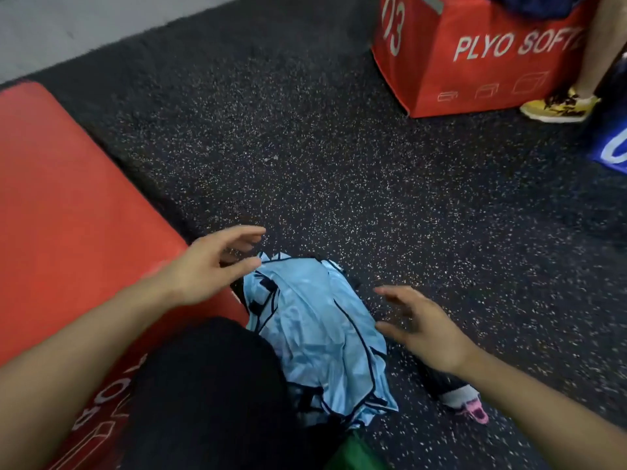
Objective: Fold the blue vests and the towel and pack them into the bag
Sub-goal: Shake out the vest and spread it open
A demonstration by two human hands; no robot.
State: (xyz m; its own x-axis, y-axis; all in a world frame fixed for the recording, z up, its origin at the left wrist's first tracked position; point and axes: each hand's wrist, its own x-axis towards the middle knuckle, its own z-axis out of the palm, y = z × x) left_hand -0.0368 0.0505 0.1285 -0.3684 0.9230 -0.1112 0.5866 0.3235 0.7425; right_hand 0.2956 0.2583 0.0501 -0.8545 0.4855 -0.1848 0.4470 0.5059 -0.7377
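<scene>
Blue vests (315, 337) lie in a crumpled heap on the speckled dark floor (339, 171), light blue with dark trim, right in front of our black-clad knee (210, 385). We see no open container; a blue object with white print (610, 144) sits at the right edge, well apart from the heap, and we cannot tell whether it is the bag. Our left hand (210, 266) hovers over the heap's upper left corner, fingers spread and loosely bent, holding nothing. Our right hand (420, 327) hovers just beside the heap's right edge, fingers spread, also holding nothing. The heap lies between the two hands. We sit on a red plyo box (68, 215) at left; a second red box marked PLYO SOFT (475, 62) stands far right, with another person's yellow shoe (556, 106) beside it. A green scrap (356, 452) shows below the heap.
</scene>
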